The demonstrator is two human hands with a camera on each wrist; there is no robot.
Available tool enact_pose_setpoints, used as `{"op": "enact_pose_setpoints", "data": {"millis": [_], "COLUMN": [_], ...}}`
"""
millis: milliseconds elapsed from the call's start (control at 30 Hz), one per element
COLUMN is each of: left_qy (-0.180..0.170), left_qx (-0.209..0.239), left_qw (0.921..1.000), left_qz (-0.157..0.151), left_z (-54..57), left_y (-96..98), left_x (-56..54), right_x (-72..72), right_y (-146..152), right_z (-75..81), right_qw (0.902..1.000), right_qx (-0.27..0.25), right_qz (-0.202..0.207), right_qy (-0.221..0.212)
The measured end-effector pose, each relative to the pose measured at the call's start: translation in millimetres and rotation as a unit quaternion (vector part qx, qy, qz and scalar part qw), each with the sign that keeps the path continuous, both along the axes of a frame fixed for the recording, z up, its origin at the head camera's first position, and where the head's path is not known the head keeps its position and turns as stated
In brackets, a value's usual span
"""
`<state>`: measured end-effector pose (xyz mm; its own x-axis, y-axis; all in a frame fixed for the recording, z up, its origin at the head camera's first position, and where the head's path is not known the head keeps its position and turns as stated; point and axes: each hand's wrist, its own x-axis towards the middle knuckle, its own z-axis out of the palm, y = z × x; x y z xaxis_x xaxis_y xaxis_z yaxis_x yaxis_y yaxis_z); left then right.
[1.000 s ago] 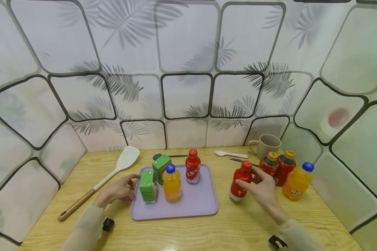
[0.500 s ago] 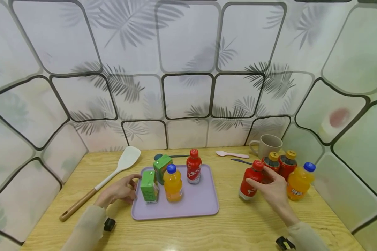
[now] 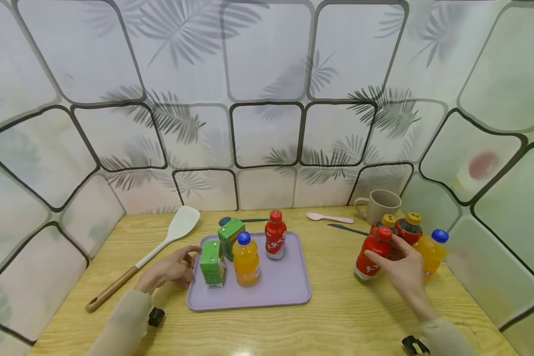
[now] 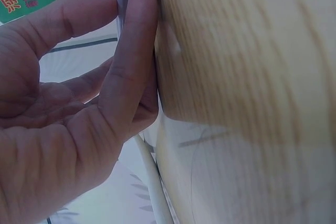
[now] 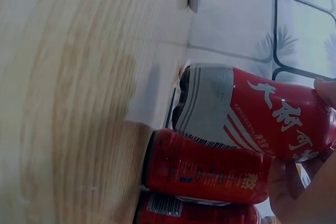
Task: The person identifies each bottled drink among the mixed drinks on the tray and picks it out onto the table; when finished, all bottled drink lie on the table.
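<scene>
My right hand (image 3: pixel 404 267) grips a red cola bottle (image 3: pixel 370 254) by its upper part, thumb on one side and fingers on the other. In the right wrist view the bottle's base hangs a little off the wood, beside two bottles with red labels (image 5: pixel 205 167). My left hand (image 3: pixel 171 269) holds the left rim of the lilac tray (image 3: pixel 275 294), thumb and fingers at its edge in the left wrist view. On the tray stand two green drink cartons (image 3: pixel 212 264), an orange drink bottle (image 3: pixel 246 262) with a blue cap and another red cola bottle (image 3: pixel 275 237).
Behind my right hand are gold-capped bottles (image 3: pixel 409 228), another orange drink bottle (image 3: pixel 432 252) and a beige mug (image 3: pixel 382 205). A pink spoon (image 3: pixel 329 218) and dark knife (image 3: pixel 348 229) lie at the back. A long white-headed turner (image 3: pixel 160 247) lies left of the tray.
My right hand has carried the red cola bottle to the right, up to the group of bottles, where it now overlaps them. My left hand stays at the tray's rim.
</scene>
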<state>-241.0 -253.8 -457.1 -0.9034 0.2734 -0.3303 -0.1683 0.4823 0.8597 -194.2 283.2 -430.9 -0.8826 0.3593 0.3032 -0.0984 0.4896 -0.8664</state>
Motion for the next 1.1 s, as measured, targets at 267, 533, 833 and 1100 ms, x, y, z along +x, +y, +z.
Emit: {"op": "enact_pose_setpoints", "data": {"millis": [267,533,833,1100], "left_qy": [0.001,-0.001,-0.003,0.001], "left_qx": [-0.002,0.002,0.004,0.003], "left_qw": [1.0000,1.0000,1.0000,1.0000], "left_qz": [0.002,0.000,-0.002,-0.001], "left_z": [-0.3,0.0,-0.1,-0.8], "left_y": [0.9,0.6,0.5,-0.6], "left_x": [-0.9,0.0,-0.1,-0.5], "right_x": [1.9,3.8,5.3,5.4], "right_y": [15.1,29.6,39.4,38.4], "right_z": [1.2,0.4,-5.3,-5.3], "right_qw": [0.9989,0.9967,0.9944,0.9962], "right_qx": [0.006,0.013,0.021,0.030], "right_qz": [-0.042,-0.067,-0.081,-0.077], "right_qy": [-0.018,-0.043,-0.065,-0.028]}}
